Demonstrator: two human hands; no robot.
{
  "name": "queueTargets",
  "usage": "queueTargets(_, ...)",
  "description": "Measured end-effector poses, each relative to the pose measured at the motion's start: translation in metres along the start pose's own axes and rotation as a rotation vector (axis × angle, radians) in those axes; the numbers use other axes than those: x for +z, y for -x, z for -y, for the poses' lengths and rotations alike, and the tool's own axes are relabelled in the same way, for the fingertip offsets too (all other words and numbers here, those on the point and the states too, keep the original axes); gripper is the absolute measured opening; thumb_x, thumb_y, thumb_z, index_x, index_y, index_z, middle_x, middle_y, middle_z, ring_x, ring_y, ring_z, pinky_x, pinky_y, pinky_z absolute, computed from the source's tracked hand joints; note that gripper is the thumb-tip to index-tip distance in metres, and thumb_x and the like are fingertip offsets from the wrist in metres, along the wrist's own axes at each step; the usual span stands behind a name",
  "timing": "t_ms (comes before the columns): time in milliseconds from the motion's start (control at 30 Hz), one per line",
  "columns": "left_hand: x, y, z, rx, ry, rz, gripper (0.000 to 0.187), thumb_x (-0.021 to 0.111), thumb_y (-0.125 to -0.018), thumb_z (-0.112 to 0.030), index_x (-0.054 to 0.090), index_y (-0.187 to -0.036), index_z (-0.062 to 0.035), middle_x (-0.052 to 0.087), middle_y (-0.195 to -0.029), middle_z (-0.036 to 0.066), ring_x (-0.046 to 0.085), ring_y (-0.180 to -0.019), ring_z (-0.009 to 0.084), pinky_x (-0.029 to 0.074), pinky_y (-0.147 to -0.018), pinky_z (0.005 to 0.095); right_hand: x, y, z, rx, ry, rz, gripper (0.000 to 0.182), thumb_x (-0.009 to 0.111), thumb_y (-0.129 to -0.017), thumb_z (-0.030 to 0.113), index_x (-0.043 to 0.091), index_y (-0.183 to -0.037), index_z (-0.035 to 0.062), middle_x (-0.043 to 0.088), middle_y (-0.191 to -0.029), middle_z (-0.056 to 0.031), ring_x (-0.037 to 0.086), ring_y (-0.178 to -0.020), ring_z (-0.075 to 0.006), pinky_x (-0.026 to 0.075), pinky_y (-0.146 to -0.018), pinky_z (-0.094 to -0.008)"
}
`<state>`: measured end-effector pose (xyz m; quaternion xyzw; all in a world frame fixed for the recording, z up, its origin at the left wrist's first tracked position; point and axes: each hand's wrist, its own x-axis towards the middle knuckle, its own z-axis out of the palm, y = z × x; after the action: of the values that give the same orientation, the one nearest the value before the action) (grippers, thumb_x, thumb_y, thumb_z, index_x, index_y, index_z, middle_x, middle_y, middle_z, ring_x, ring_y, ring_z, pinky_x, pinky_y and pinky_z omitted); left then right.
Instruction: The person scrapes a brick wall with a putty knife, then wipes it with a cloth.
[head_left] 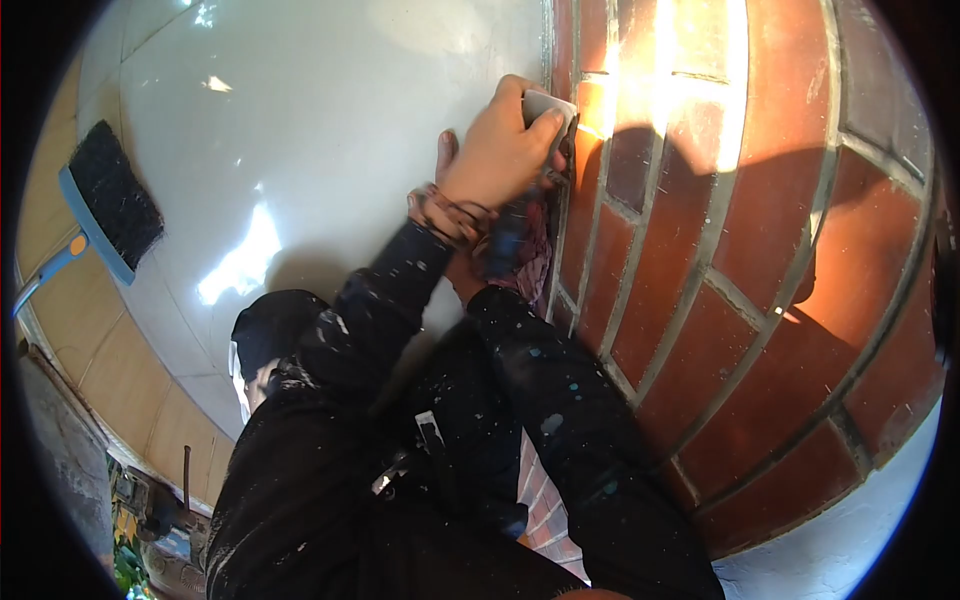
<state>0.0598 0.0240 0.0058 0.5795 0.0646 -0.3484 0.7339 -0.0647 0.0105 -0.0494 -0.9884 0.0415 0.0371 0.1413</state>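
My left hand (497, 150) is closed on a small grey rectangular block (546, 104), thumb on its near side. The block is at the seam where red-brown brick facing (675, 220) meets a smooth pale surface (340, 110). My left arm crosses over the right one, and cords circle the left wrist. Most of my right hand (447, 160) is hidden beneath that wrist. Its visible fingers are stretched out and apart near the pale surface. A crumpled pinkish cloth (537, 262) and a blurred blue thing (507, 240) are close to the right wrist, beside the brick.
A blue broom (95, 225) with dark bristles lies at the left. Tan tiles (110, 375) border the pale surface. At lower left are a rusty bar (186, 470) and cluttered objects. My paint-spotted sleeves and legs fill the lower middle. Sunlight and shadow fall across the brick.
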Motion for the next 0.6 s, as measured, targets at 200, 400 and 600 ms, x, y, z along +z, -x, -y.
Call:
queueTargets(200,-0.041,-0.027,-0.05,0.197,-0.525,0.433,0.025,0.072,-0.1,-0.025,0.076,-0.112,-0.0033,0.078,-0.087,0.006,0.071,-0.067,0.0109,0.056,-0.061,0.0283,0.006,-0.007,0.003,-0.024,-0.018,-0.022,0.08,0.064,-0.093,0.04,0.041,-0.16,0.0037,0.032,-0.162,-0.0303,0.019,-0.157,-0.0517,0.016,-0.124,-0.0702)
queueTargets(400,-0.043,-0.061,-0.071,0.166,-0.78,0.64,0.03,0.069,-0.101,-0.029,0.076,-0.117,-0.004,0.079,-0.088,0.004,0.069,-0.066,0.0118,0.056,-0.062,0.0289,-0.005,-0.012,0.007,-0.005,-0.018,-0.043,0.087,0.061,-0.096,0.042,0.028,-0.167,0.0047,0.02,-0.17,-0.0286,0.017,-0.158,-0.0494,0.018,-0.122,-0.0698)
queueTargets(600,-0.041,-0.056,-0.052,0.182,-0.815,0.763,0.035,0.059,-0.105,-0.03,0.067,-0.126,-0.0031,0.068,-0.07,0.007,0.066,-0.061,0.0159,0.055,-0.063,0.0354,0.001,-0.011,0.006,0.009,-0.039,-0.033,0.083,0.061,-0.096,0.044,0.034,-0.163,0.0036,0.027,-0.165,-0.0301,0.02,-0.156,-0.0517,0.013,-0.124,-0.0705)
